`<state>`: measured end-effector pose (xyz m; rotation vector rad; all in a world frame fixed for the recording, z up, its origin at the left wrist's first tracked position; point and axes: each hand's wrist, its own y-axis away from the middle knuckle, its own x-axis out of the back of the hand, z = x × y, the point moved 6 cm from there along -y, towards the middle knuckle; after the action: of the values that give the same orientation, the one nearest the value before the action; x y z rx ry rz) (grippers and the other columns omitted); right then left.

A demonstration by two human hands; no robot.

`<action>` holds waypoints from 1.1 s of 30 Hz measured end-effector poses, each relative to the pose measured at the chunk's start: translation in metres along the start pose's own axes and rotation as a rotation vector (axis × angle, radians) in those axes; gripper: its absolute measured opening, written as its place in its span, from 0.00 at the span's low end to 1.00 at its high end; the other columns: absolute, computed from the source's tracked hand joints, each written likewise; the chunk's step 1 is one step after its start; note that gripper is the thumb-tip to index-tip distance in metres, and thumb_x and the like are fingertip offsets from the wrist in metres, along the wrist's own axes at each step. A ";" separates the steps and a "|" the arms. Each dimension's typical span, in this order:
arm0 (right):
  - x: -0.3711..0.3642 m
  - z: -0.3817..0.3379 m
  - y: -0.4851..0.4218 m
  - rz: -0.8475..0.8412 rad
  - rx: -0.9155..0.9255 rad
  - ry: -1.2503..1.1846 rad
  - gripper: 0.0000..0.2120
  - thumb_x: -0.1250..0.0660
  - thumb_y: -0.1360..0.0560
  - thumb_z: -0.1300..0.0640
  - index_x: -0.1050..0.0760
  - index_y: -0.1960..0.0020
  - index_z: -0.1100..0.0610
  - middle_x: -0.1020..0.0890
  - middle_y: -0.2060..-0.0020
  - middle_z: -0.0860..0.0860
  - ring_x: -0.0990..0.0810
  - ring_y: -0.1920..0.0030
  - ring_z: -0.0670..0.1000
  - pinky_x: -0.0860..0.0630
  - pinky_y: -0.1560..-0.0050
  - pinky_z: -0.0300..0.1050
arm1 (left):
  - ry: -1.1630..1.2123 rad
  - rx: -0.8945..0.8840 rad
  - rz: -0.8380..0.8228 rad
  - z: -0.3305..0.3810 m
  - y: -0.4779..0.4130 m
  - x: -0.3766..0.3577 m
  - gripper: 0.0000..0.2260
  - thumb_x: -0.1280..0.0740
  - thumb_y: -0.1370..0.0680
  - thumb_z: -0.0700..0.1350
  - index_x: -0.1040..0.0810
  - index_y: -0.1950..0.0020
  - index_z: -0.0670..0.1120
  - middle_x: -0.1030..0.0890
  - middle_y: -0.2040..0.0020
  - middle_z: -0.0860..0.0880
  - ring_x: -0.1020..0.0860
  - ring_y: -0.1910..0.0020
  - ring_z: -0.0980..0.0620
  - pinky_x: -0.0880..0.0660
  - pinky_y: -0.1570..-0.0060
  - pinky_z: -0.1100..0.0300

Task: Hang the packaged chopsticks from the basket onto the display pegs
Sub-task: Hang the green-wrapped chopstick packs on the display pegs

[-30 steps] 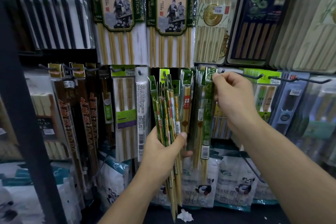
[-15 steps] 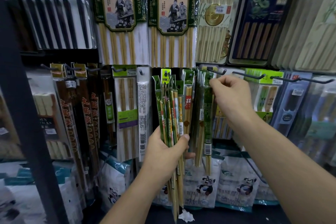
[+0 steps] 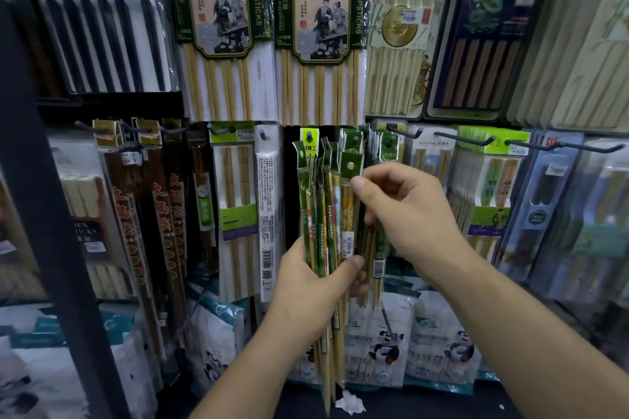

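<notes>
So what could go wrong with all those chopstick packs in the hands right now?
The left hand grips a whole bundle of packs only around the middle, so one might slide out and drop. The right hand is pinching a pack from that bundle, and pulling it could drag its neighbours loose. The small hole in the green header may also be hard to land on a peg.

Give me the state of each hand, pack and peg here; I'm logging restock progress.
Left hand: closed around a bundle of packs.
Bundle of chopstick packs: upright, held, not yet hung.
Right hand: pinching one pack at the bundle's right.
Green packs: hanging on their peg.
Bare peg: bare along its visible length.
White long pack: hanging.
</notes>
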<state>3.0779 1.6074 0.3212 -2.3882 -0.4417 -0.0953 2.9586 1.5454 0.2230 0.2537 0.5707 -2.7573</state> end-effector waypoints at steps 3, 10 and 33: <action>0.004 0.005 -0.002 0.041 -0.034 -0.017 0.06 0.31 0.20 0.56 0.19 0.56 0.51 0.21 0.71 0.45 0.23 0.69 0.44 0.26 0.66 0.34 | -0.005 -0.006 0.014 -0.001 0.000 0.001 0.12 0.27 0.23 0.33 0.20 0.44 0.47 0.13 0.53 0.47 0.13 0.55 0.47 0.16 0.58 0.54; 0.026 0.010 -0.017 0.249 -0.109 -0.098 0.10 0.34 0.18 0.54 0.21 0.57 0.54 0.24 0.70 0.47 0.27 0.71 0.43 0.29 0.70 0.35 | -0.212 -0.049 0.160 -0.004 -0.004 0.018 0.08 0.24 0.23 0.45 0.21 0.51 0.44 0.14 0.55 0.43 0.15 0.54 0.48 0.18 0.53 0.59; 0.038 0.023 -0.044 0.333 -0.131 0.150 0.12 0.33 0.23 0.58 0.26 0.61 0.65 0.29 0.73 0.48 0.31 0.70 0.45 0.27 0.62 0.34 | -0.035 -0.004 -0.110 -0.005 0.000 0.000 0.05 0.34 0.20 0.56 0.25 0.50 0.57 0.19 0.61 0.49 0.21 0.68 0.49 0.22 0.66 0.57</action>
<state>3.0978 1.6642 0.3385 -2.5263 0.0362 -0.1547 2.9592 1.5470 0.2182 0.1779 0.5979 -2.8597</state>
